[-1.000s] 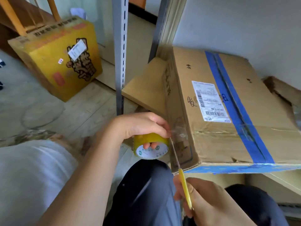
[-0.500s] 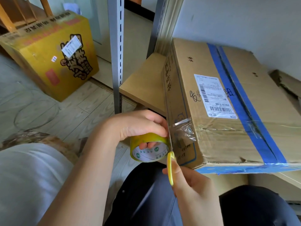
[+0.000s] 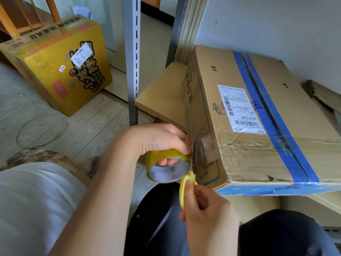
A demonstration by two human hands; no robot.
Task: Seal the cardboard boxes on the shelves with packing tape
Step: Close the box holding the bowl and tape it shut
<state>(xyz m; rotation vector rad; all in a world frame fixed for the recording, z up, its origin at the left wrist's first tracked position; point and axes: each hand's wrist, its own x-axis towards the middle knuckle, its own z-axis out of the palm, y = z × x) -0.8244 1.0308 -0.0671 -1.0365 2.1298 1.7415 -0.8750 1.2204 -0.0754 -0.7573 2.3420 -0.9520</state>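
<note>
A brown cardboard box (image 3: 239, 154) with a blue tape stripe and a white shipping label lies on the low shelf (image 3: 162, 95). Clear packing tape (image 3: 206, 145) runs across its top and wraps over the near left edge. My left hand (image 3: 156, 139) grips the yellow-cored tape roll (image 3: 166, 167) just left of that edge, fingers through the core. My right hand (image 3: 204, 209) holds yellow-handled scissors (image 3: 187, 183), whose blades point up between the roll and the box side, at the stretched tape.
A yellow printed box (image 3: 60, 65) stands on the wooden floor at the left. A grey slotted shelf upright (image 3: 132, 61) rises behind my left hand. A torn brown box (image 3: 323, 100) lies at the far right. My knees in dark trousers fill the bottom.
My right hand has brought the scissors up from below the box corner to the tape beside the roll. The view has shifted slightly; my left hand still holds the roll at the edge.
</note>
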